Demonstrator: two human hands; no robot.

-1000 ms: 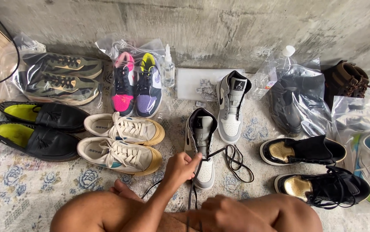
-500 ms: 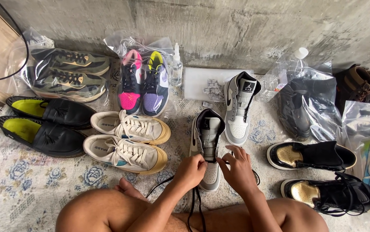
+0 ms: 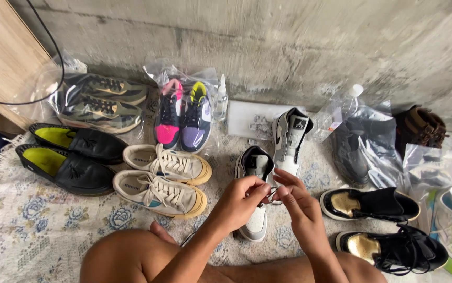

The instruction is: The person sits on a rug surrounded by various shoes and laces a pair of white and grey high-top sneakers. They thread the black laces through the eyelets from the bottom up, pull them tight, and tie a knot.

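Black shoelace (image 3: 271, 195) is pinched between the fingers of both hands, left hand (image 3: 240, 203) and right hand (image 3: 300, 205), right over the grey-and-white high-top sneaker (image 3: 255, 195) lying on the floral rug (image 3: 37, 230). The lace looks thin and flat, only a short bit can be seen between the fingertips. The sneaker's leather looks smooth, with a white toe and its tongue pulled open. Its mate (image 3: 290, 139) is stood just beyond it. Cream canvas sneakers (image 3: 165, 178) with gum-coloured soles are parked to the left, black loafers (image 3: 71, 157) with yellow insoles further left. Black-and-gold high-tops (image 3: 378, 222) sit on the right. Bagged pairs are lined up along the rough concrete wall (image 3: 289, 47).
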